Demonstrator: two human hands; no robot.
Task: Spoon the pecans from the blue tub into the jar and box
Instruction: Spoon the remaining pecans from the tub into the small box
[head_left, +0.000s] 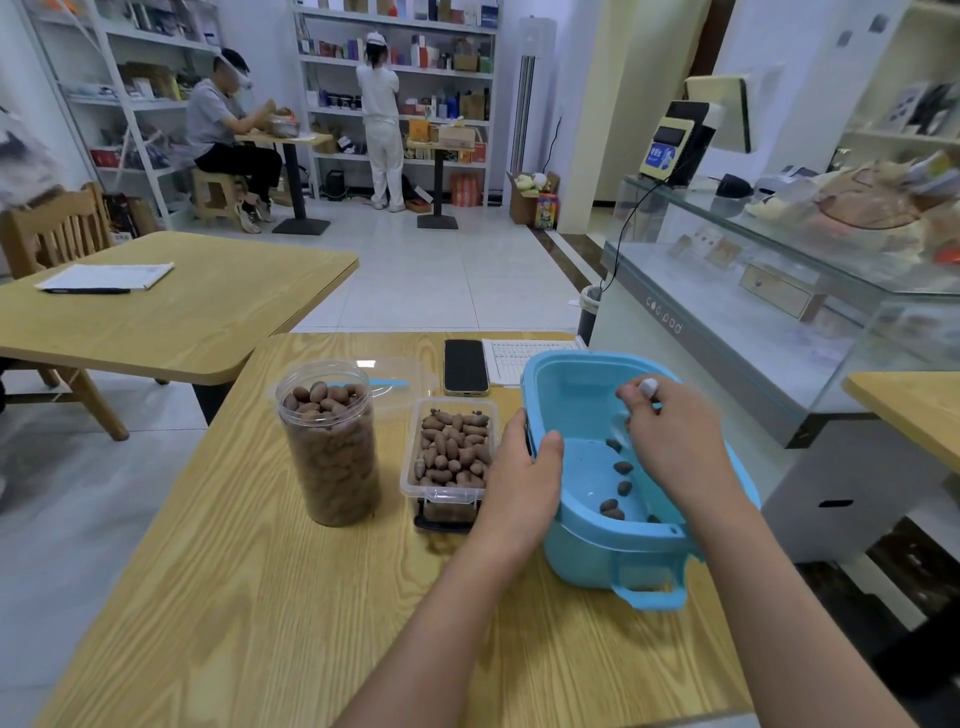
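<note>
Head view, left to right across the worktop (260, 597). Clear jar (330, 441), lid off, stands toward the left edge, filled with pecans almost to the neck. Just beside it on the right sits the clear box (450, 452), open, pecans heaped to about rim level. A clear lid (400, 382) lies behind both; a phone (465, 366) and a printed sheet (511, 358) lie at the far edge.

Left hand (524, 467) is closed over the near-left rim of the blue tub (623, 551), thumb inside the wall, steadying it. The tub sits at the right edge of the worktop, apparently tilted toward the person, though the wide lens makes this uncertain. Only a few loose pecans (618, 486) are left on its floor, strung in a line toward the near end.

Right hand (670, 436) reaches down into the tub, pinching a pale handle end (648, 386); probably the spoon, its bowl is hidden behind the hand.

Judgement: task is near its end. To do this step well, keep the tub tilted so the nuts gather in the near corner, sweep the spoon along the floor to collect several at once, lift level. The box looks nearly full, so tip slowly over its middle; strays could roll off the heap.
</note>
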